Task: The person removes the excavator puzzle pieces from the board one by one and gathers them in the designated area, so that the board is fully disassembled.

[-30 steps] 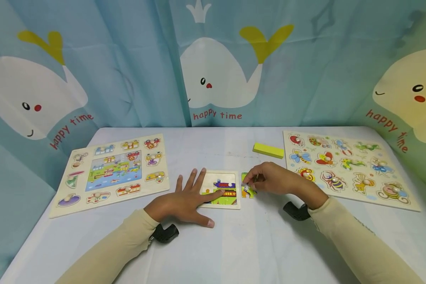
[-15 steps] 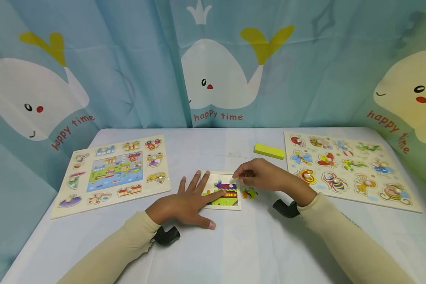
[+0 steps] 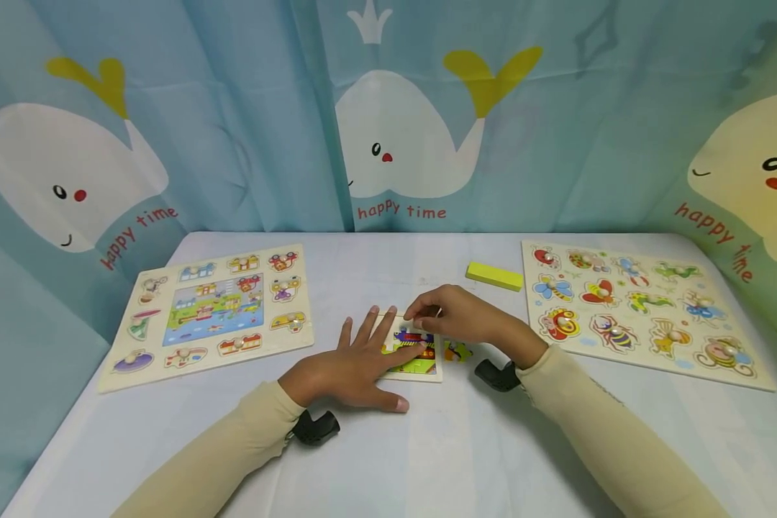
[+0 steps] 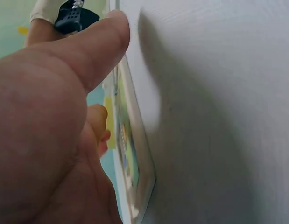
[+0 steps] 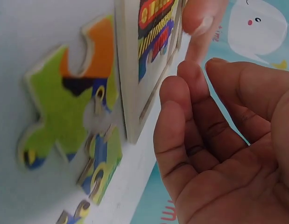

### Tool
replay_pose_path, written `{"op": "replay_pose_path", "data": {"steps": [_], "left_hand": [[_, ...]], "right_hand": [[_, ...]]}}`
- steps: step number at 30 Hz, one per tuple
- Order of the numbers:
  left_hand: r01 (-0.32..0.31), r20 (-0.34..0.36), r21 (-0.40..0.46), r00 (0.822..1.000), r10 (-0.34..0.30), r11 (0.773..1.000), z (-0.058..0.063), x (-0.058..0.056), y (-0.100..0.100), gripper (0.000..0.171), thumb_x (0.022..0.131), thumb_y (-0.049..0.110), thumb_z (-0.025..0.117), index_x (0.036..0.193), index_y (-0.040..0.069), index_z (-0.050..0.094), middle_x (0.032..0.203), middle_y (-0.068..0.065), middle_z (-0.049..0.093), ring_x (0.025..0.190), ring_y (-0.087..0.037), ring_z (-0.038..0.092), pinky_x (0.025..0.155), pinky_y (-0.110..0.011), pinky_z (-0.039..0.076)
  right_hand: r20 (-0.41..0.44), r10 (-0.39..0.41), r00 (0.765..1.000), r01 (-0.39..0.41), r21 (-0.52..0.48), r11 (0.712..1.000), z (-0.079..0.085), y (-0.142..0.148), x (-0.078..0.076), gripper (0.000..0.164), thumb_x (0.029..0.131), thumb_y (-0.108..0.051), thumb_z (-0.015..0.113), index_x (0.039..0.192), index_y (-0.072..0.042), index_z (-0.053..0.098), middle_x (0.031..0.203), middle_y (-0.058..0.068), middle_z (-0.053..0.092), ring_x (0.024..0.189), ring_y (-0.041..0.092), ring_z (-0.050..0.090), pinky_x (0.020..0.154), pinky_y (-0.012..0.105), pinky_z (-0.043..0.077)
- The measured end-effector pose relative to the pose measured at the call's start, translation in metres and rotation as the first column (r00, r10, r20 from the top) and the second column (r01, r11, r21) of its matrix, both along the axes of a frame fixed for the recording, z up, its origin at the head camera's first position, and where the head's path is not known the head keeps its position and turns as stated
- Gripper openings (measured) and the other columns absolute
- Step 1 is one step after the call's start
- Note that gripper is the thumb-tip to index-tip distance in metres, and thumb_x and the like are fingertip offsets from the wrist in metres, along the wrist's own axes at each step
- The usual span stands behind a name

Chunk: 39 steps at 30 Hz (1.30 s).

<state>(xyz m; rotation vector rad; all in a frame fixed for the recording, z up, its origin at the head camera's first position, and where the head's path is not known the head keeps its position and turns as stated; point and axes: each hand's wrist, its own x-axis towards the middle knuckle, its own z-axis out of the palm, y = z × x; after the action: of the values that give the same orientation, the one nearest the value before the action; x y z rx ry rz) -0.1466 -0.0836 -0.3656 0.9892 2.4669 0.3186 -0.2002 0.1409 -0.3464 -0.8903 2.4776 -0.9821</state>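
A small puzzle tray (image 3: 421, 378) lies mid-table, with part of its bright picture (image 3: 417, 367) showing. My left hand (image 3: 356, 374) spreads flat over its left side, one finger reaching across the picture. At the tray's far side is my right hand (image 3: 462, 316), thumb and fingers bent close together. I cannot tell whether a piece is between those fingertips. Beside the tray's right edge lies a green and orange puzzle piece (image 5: 60, 102). Close to it are a blue and green piece (image 5: 102, 161) and part of another piece (image 5: 74, 214).
A vehicle peg puzzle board (image 3: 304, 338) lies at the left. At the right is an insect peg puzzle board (image 3: 621, 308). A yellow block (image 3: 494, 276) sits behind the tray. The curtain (image 3: 401, 86) hangs along the table's far edge.
My right hand has gone left from the loose pieces to the tray's far side. The left hand keeps its place on the tray. The whole view has shifted slightly.
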Motion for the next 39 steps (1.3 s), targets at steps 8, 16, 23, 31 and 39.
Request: {"op": "replay_pose_path", "data": {"steps": [8, 16, 23, 31, 39], "left_hand": [[-0.024, -0.025, -0.05, 0.999, 0.023, 0.998, -0.001, -0.001, 0.007, 0.085, 0.087, 0.066, 0.057, 0.156, 0.038, 0.017, 0.157, -0.01, -0.028, 0.14, -0.04, -0.026, 0.105, -0.066, -0.011], [-0.027, 0.007, -0.084, 1.0, 0.028, 0.996, -0.002, -0.001, 0.008, 0.078, 0.087, 0.067, 0.056, 0.153, 0.045, 0.02, 0.159, -0.008, -0.024, 0.139, -0.039, -0.027, 0.105, -0.066, -0.01], [-0.021, 0.009, -0.088, 1.0, 0.022, 0.996, -0.004, -0.003, 0.008, 0.079, 0.087, 0.068, 0.055, 0.153, 0.046, 0.019, 0.159, -0.008, -0.022, 0.139, -0.038, -0.029, 0.105, -0.068, -0.009], [-0.023, 0.017, -0.079, 1.0, 0.025, 0.997, -0.003, -0.003, 0.008, 0.079, 0.086, 0.068, 0.055, 0.153, 0.047, 0.018, 0.159, -0.007, -0.022, 0.139, -0.037, -0.029, 0.105, -0.067, -0.009], [-0.027, 0.015, -0.088, 0.999, 0.029, 0.996, -0.004, -0.003, 0.006, 0.079, 0.086, 0.07, 0.053, 0.153, 0.047, 0.017, 0.159, -0.005, -0.024, 0.139, -0.036, -0.03, 0.105, -0.068, -0.009]], "right_hand": [[0.023, -0.002, 1.0, 0.003, -0.019, 1.0, -0.002, -0.006, -0.002, 0.015, 0.095, -0.003, 0.061, 0.106, -0.001, 0.071, 0.096, 0.002, 0.071, 0.082, 0.012, 0.06, 0.077, 0.031, 0.05], [0.024, -0.001, 1.0, 0.002, -0.037, 0.999, -0.008, -0.005, -0.003, 0.018, 0.094, 0.0, 0.06, 0.108, -0.001, 0.071, 0.101, 0.003, 0.071, 0.091, 0.013, 0.062, 0.082, 0.032, 0.049], [0.036, 0.0, 0.999, 0.002, -0.055, 0.999, -0.012, -0.004, -0.003, 0.018, 0.094, -0.001, 0.059, 0.108, -0.001, 0.07, 0.104, 0.003, 0.07, 0.093, 0.014, 0.061, 0.084, 0.031, 0.049], [0.067, -0.002, 0.998, 0.008, -0.084, 0.996, -0.013, -0.005, 0.0, 0.019, 0.094, 0.002, 0.057, 0.108, 0.0, 0.07, 0.104, 0.005, 0.069, 0.087, 0.014, 0.063, 0.079, 0.03, 0.051], [0.044, -0.003, 0.999, 0.008, -0.093, 0.996, -0.015, -0.007, 0.0, 0.02, 0.094, 0.002, 0.057, 0.109, -0.001, 0.07, 0.103, 0.004, 0.069, 0.083, 0.013, 0.062, 0.077, 0.031, 0.05]]}}
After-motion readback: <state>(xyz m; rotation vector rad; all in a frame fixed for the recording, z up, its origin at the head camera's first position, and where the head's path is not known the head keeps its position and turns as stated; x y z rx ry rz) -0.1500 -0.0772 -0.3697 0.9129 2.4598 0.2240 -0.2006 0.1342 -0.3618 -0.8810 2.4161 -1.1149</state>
